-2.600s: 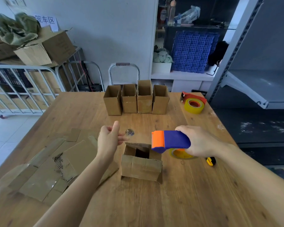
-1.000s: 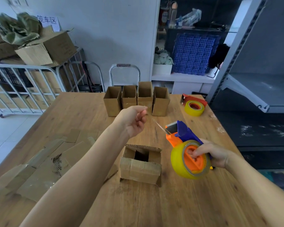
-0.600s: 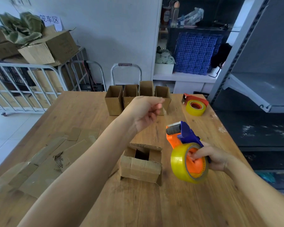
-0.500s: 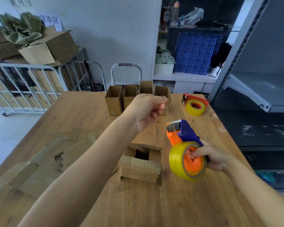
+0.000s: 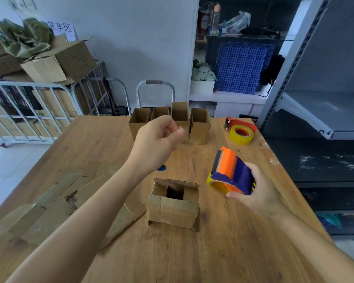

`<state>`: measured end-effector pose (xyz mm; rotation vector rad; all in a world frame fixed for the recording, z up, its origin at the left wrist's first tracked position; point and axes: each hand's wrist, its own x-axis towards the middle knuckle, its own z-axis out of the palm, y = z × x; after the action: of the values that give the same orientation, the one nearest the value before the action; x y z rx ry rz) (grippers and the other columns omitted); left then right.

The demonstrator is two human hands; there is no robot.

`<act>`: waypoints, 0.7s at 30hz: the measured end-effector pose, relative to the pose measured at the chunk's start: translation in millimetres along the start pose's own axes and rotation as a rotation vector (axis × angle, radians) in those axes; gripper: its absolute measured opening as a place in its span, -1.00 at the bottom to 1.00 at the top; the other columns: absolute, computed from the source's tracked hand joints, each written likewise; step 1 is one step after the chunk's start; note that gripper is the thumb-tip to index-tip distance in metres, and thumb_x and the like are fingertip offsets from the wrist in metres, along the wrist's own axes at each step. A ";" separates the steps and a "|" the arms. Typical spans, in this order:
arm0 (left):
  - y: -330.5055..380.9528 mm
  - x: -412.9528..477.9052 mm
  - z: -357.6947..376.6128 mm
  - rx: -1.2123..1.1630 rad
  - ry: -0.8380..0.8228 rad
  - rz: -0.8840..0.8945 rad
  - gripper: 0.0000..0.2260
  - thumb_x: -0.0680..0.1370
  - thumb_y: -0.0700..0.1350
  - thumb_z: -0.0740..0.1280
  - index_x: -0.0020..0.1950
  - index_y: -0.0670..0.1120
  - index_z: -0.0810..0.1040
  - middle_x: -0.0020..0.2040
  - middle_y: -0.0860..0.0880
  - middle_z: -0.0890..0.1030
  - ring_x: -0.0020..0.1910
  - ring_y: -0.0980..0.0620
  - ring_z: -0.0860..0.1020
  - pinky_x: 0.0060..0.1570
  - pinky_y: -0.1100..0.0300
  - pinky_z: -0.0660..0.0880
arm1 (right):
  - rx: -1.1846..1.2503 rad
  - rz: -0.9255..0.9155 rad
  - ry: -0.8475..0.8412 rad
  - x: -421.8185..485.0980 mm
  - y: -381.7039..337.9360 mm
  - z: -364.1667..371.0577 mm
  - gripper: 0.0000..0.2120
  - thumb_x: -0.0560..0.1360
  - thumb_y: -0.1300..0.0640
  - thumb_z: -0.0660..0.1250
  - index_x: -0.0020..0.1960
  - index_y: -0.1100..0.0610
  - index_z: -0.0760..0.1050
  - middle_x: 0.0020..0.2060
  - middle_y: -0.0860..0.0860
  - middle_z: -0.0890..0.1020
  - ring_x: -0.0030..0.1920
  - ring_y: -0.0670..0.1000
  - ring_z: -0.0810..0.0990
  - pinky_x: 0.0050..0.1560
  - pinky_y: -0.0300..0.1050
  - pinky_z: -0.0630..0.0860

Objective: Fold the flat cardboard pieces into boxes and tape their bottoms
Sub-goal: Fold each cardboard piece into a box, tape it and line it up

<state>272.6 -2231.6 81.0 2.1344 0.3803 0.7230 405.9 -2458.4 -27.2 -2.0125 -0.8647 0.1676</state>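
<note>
Left hand point(image 5: 158, 142): raised above the table, thumb and forefinger pinched together as if on a free tape end; no strip is discernible between it and the dispenser, so what it holds cannot be told.
Right hand point(image 5: 255, 193): wrapped closed around the tape dispenser point(image 5: 230, 172), orange-and-blue body up, yellow roll beneath, held clear of the table to the right of the box.
Box in work point(image 5: 174, 203): stands on the wooden table point(image 5: 233, 252) near the centre, flaps folded inward but leaving a dark central gap; no tape is visible on it.
Finished boxes point(image 5: 170, 122): four in a row at the far edge, behind the left hand.
Flat cardboard pieces point(image 5: 55, 203): piled at the near left, one sheet reaching to the box's left side.
Spare tape roll point(image 5: 241, 134): far right of the table, in a red dispenser.
Risk, flaps: neither hand steadies the box; the flaps may spring apart, and tape laid over the gap would seal poorly.
Risk, tape: a loose end held in the air may fold onto itself or stick to the fingers.
Risk, box: light and unheld, it may slide or tip when the dispenser presses down.
Risk, reach: the raised left hand is close to the far row and could knock a box.
</note>
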 end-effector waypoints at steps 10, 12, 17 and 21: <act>-1.4 -22.1 2.7 0.064 0.013 0.314 -0.85 0.53 -0.12 0.31 -0.22 -0.12 0.46 -0.41 0.02 0.45 -0.37 0.03 0.42 -0.39 0.31 0.36 | -0.193 -0.221 0.162 -7.6 22.8 15.0 -0.29 0.27 -0.04 0.53 0.28 0.19 0.31 0.01 0.00 0.47 -0.03 -0.10 0.46 0.03 -0.55 0.34; -7.4 -18.9 2.6 0.047 0.022 0.257 -0.84 0.53 -0.11 0.32 -0.22 -0.13 0.47 -0.40 -0.04 0.47 -0.37 -0.02 0.44 -0.37 0.17 0.41 | -0.206 -0.256 0.124 -10.5 19.4 17.7 -0.35 0.33 -0.06 0.39 0.31 0.20 0.30 0.02 0.02 0.48 -0.02 -0.08 0.47 0.07 -0.43 0.38; -23.4 -13.9 -5.8 0.013 0.033 0.164 -0.82 0.55 -0.17 0.36 -0.24 -0.13 0.48 -0.41 -0.08 0.49 -0.39 -0.01 0.46 -0.33 0.17 0.44 | -0.256 -0.282 0.085 -18.8 3.7 18.9 -0.44 0.30 -0.03 0.39 0.24 0.08 0.32 -0.05 -0.03 0.53 -0.08 -0.14 0.46 0.01 -0.50 0.36; -37.1 -25.8 -10.9 0.060 0.001 0.218 -0.86 0.55 -0.11 0.34 -0.19 -0.11 0.50 -0.39 0.04 0.53 -0.34 0.06 0.50 -0.31 0.30 0.43 | -0.563 -0.213 0.099 6.0 90.8 25.6 -0.47 0.25 -0.11 0.50 0.10 0.11 0.45 -0.04 -0.03 0.56 -0.02 -0.06 0.51 0.13 -0.20 0.43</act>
<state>244.9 -2215.1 47.6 2.2556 0.1727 0.8448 445.7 -2467.7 -112.4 -2.3933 -1.1446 -0.3298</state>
